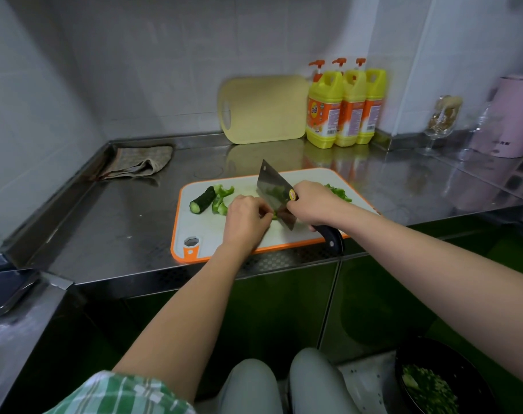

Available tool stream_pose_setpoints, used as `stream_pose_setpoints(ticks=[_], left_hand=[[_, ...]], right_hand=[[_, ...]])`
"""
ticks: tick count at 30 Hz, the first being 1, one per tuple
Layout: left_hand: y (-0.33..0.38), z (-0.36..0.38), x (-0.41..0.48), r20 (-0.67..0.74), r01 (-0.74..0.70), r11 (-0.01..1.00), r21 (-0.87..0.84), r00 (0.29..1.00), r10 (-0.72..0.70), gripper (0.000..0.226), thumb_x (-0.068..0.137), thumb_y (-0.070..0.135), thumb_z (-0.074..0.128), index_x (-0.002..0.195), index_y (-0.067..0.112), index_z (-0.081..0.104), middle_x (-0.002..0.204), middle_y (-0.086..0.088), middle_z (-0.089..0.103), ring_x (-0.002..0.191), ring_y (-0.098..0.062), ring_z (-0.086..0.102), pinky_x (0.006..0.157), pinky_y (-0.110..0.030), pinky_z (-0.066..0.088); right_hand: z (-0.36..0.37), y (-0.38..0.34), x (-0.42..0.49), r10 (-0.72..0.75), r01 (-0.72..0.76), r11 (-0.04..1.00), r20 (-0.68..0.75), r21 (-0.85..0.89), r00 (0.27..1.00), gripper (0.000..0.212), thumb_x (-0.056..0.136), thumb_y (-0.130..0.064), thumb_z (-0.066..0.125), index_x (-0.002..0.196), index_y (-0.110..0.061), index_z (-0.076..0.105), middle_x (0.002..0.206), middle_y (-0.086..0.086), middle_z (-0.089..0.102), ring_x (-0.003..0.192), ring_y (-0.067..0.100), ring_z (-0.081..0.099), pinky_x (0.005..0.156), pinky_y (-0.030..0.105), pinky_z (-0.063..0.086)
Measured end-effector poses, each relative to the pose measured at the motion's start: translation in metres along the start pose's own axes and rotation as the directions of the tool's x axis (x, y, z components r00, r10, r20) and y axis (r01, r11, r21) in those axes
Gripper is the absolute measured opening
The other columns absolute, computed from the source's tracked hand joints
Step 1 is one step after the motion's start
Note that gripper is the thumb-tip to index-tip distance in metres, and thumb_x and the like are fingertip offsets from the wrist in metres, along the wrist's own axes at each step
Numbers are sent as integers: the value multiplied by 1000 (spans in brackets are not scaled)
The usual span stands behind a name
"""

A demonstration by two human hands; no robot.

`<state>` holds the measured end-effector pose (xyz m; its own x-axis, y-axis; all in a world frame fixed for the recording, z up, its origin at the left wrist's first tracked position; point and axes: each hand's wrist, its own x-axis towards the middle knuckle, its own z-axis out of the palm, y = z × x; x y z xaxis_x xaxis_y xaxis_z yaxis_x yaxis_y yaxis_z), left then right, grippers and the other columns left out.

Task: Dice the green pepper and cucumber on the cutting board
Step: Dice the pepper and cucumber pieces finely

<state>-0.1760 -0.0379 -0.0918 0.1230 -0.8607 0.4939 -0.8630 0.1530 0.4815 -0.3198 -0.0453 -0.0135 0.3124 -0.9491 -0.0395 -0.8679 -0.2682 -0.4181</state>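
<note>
A white cutting board with an orange rim lies on the steel counter. My right hand grips a cleaver by its black handle, blade down on the board's middle. My left hand pinches a small piece of green pepper against the blade's left face; the piece is mostly hidden. A cucumber piece lies at the board's left, with green pepper strips beside it. Cut pepper bits lie at the board's right, behind my right hand.
A yellow cutting board leans on the back wall beside three yellow detergent bottles. A folded cloth lies at the back left. A glass and pink appliance stand far right. A dark bowl of chopped greens sits low at right.
</note>
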Motion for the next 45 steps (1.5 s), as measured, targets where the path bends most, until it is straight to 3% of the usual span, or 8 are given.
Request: stream_pose_setpoints(ticks=[6,9,13,18,28,34,39,45], left_hand=[[-4,3,1,6,-2,1000,26,1000,1,5,79,19,74,83,19,77,79,-2,72,83,-22,61,78,-37,49],[-6,4,1,14,6,1000,28,1000,-7,5,78,20,74,81,18,77,78,-2,72,82,-23,61,77,-39,50],[-4,3,1,-12,36,999,25,999,-36,11,77,24,78,81,15,73,80,-4,69,85,-23,58,75,-35,46],[0,-1,-2,-12,43,996,73,999,-42,9,82,23,73,85,16,76,81,-7,67,97,-24,48,71,-26,30],[5,-4,-6,-32,40,992,116,999,-36,12,83,16,67,84,11,78,78,-9,69,98,-24,45,75,-28,36],[3,-4,-4,-35,50,993,110,998,-47,12,82,20,69,85,12,78,78,-8,67,102,-23,45,76,-31,42],[1,-4,-2,-2,57,992,111,998,-58,13,83,24,70,93,19,77,87,-3,53,104,-20,46,74,-21,32],[-2,-1,0,30,19,1000,18,999,-19,16,81,22,70,96,27,69,95,2,65,99,-12,47,70,-13,23]], right_hand=[[11,-7,5,2,-1,994,9,-108,1000,11,87,-8,53,77,-6,51,73,15,59,55,29,59,50,27,46],[16,-10,11,17,-17,988,-3,-152,1000,21,84,-7,61,70,-8,45,70,12,55,64,30,57,59,32,49],[16,-4,12,-5,1,998,-67,-67,998,24,93,-12,49,70,-12,41,70,7,48,69,30,56,64,35,51],[6,2,9,-19,20,1000,-68,16,998,22,96,-15,45,75,-10,44,71,12,55,49,26,58,47,26,44],[4,-5,1,-39,40,996,15,-75,999,15,93,-12,44,81,-5,51,69,14,58,46,25,58,46,26,47],[9,-12,4,-13,17,992,29,-126,999,23,92,-9,47,69,-7,43,63,12,51,47,24,54,44,26,43],[18,-11,17,24,-26,998,-24,-56,999,18,93,-10,47,75,-8,46,70,11,54,50,25,56,49,28,47],[13,13,22,53,-43,996,-141,77,989,18,94,-12,43,76,-9,46,80,13,56,66,33,61,66,40,55]])
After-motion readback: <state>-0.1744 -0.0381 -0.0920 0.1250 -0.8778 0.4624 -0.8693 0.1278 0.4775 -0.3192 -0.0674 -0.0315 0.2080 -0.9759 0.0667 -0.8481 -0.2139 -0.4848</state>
